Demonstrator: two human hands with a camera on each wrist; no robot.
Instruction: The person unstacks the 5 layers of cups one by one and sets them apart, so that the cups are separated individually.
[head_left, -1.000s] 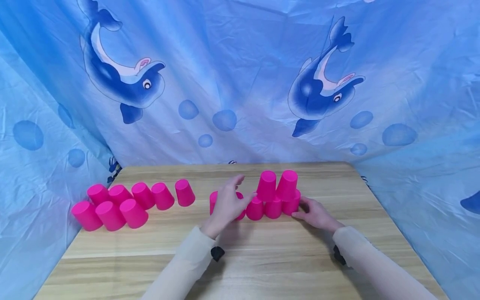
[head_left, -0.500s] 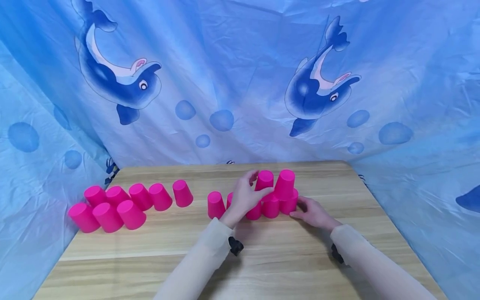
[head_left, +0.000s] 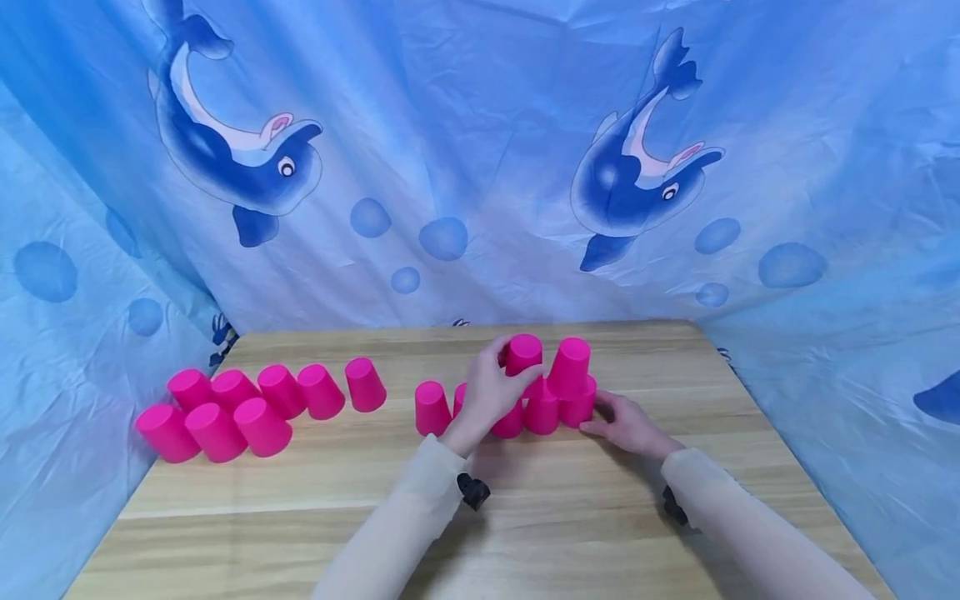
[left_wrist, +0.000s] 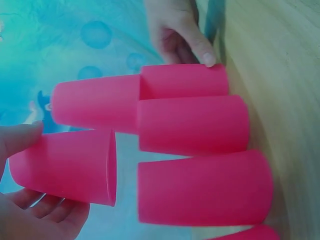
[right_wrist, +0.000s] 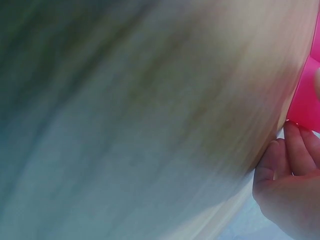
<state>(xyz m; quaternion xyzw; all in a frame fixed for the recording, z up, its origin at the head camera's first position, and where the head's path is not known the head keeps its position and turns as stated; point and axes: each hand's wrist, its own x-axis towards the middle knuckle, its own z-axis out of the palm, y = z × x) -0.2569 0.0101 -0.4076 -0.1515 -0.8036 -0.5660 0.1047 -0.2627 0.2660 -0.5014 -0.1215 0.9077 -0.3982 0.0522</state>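
Fingers [left_wrist: 75, 216] and thumb of the left hand [head_left: 489, 390] were curled around one pink cup [left_wrist: 65, 167], which was mouth down just above the lower row [head_left: 507, 422], not touching it. The right hand [head_left: 628, 427] held the end cup [head_left: 576, 412] of this row at its outer side, thumb on the near face; how firmly, I could not tell.

The step in hand was, in my judgement, the placing of a second cup on the upper level, beside the upper cup [head_left: 570, 367] that rested on the end cup and its neighbour. The next move seemed to call for lowering the held cup straight, so that its rim would bridge the third and fourth cups from the left.

I counted fifteen cups on or above the wooden table [head_left: 562, 525]: five in the lower row, the second from the left being partly hidden; one standing on the upper level; one in the left hand; and eight in a separate group [head_left: 258, 425] at the left, five behind and three in front. On the back sheet [head_left: 487, 142] were two large printed dolphins [head_left: 622, 183].
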